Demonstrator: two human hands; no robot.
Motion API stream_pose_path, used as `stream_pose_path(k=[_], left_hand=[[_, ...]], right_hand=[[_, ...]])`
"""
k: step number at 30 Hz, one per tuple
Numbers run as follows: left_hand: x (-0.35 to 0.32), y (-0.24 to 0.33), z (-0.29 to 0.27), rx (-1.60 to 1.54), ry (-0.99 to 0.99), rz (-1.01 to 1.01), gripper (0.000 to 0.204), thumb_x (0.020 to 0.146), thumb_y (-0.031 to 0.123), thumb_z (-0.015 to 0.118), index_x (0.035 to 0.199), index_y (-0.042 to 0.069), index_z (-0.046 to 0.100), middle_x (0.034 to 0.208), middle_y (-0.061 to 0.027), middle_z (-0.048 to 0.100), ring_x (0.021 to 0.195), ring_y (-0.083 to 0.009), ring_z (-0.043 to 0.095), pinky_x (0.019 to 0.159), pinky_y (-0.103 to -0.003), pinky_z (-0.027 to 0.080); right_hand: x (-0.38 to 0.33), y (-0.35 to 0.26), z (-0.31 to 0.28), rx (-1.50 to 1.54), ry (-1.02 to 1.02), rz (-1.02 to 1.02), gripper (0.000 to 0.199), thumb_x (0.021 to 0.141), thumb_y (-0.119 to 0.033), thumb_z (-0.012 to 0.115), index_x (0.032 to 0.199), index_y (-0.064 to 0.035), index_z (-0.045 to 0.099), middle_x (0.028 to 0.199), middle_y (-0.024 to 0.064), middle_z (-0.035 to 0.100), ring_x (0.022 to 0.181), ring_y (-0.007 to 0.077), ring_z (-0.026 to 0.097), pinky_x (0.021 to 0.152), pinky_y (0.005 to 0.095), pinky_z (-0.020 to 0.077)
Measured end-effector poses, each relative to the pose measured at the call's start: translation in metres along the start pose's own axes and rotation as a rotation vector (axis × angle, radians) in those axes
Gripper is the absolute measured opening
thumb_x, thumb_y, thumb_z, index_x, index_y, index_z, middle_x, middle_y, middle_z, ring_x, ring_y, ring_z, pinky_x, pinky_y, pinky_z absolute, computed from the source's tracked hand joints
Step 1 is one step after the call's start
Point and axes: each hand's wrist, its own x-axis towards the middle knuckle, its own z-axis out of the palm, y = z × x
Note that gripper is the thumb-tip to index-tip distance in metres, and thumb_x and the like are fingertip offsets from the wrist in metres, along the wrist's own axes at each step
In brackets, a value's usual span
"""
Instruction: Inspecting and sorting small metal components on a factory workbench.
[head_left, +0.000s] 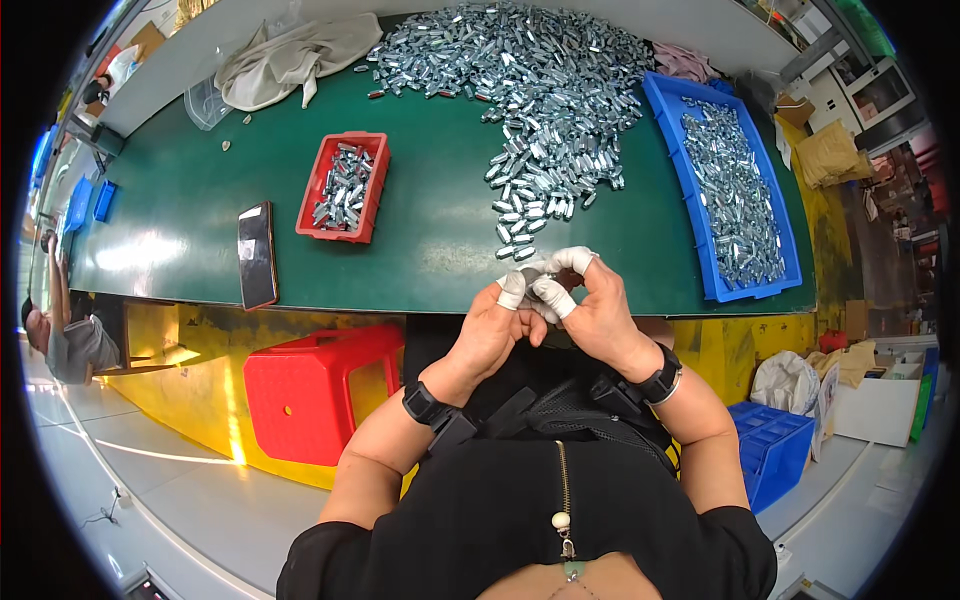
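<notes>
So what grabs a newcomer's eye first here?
The big heap of shiny metal parts, spilling from the far side of the green table toward its near edge. Next, the long blue tray on the right, filled likewise, and the small red bin left of centre. Then the left hand and right hand, white coverings on several fingertips, meeting at the table's near edge.

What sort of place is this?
Probably a factory workshop: small metal parts lie heaped on a green table, with many more in a blue tray.
</notes>
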Motion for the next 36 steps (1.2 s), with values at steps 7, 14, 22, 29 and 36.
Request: stream_pose_path(k=[7, 14, 22, 29, 36], left_hand=[[-0.009, -0.002, 0.001, 0.121, -0.002, 0.068, 0.037, 0.092, 0.022, 0.053, 0.124, 0.004, 0.046, 0.095, -0.006, 0.059, 0.066, -0.0091, 0.052, 0.059, -0.02, 0.044], [-0.006, -0.004, 0.009, 0.185, -0.003, 0.169, 0.04, 0.089, 0.007, 0.055, 0.128, 0.004, 0.042, 0.098, -0.0055, 0.058, 0.068, -0.0085, 0.052, 0.062, -0.021, 0.045], [-0.006, -0.002, -0.001, 0.216, -0.069, 0.115, 0.044, 0.088, 0.004, 0.056, 0.129, 0.004, 0.042, 0.099, -0.0048, 0.058, 0.073, -0.0076, 0.054, 0.062, -0.021, 0.045], [-0.005, 0.005, 0.007, 0.222, -0.042, 0.103, 0.048, 0.086, 0.003, 0.058, 0.131, 0.004, 0.041, 0.1, -0.0035, 0.058, 0.074, -0.0068, 0.055, 0.061, -0.021, 0.046], [-0.005, 0.002, 0.011, 0.279, 0.003, 0.228, 0.05, 0.086, 0.005, 0.059, 0.132, 0.006, 0.04, 0.099, -0.0027, 0.058, 0.076, -0.0069, 0.054, 0.062, -0.021, 0.046]], right_hand=[[0.004, -0.011, -0.018, 0.048, -0.15, 0.064, 0.016, 0.079, -0.002, 0.063, 0.094, -0.0001, 0.059, 0.079, 0.0098, 0.063, 0.066, 0.0173, 0.061, 0.061, 0.029, 0.0479], [0.002, -0.012, -0.024, -0.056, -0.094, -0.02, 0.015, 0.078, -0.004, 0.063, 0.092, -0.001, 0.061, 0.082, 0.0159, 0.064, 0.066, 0.0269, 0.062, 0.057, 0.0341, 0.0471], [0.004, -0.007, -0.023, -0.243, -0.159, -0.121, 0.015, 0.077, -0.006, 0.065, 0.091, -0.0023, 0.061, 0.075, 0.0139, 0.062, 0.069, 0.0257, 0.061, 0.06, 0.0323, 0.0467], [0.001, 0.0, -0.017, 0.063, -0.097, -0.048, 0.016, 0.076, -0.003, 0.064, 0.092, -0.0024, 0.061, 0.073, 0.0123, 0.061, 0.067, 0.0242, 0.06, 0.061, 0.0314, 0.0468], [0.003, -0.007, -0.021, 0.063, -0.154, 0.093, 0.014, 0.079, -0.002, 0.063, 0.093, 0.0008, 0.058, 0.08, 0.011, 0.065, 0.071, 0.0161, 0.062, 0.061, 0.0273, 0.0473]])
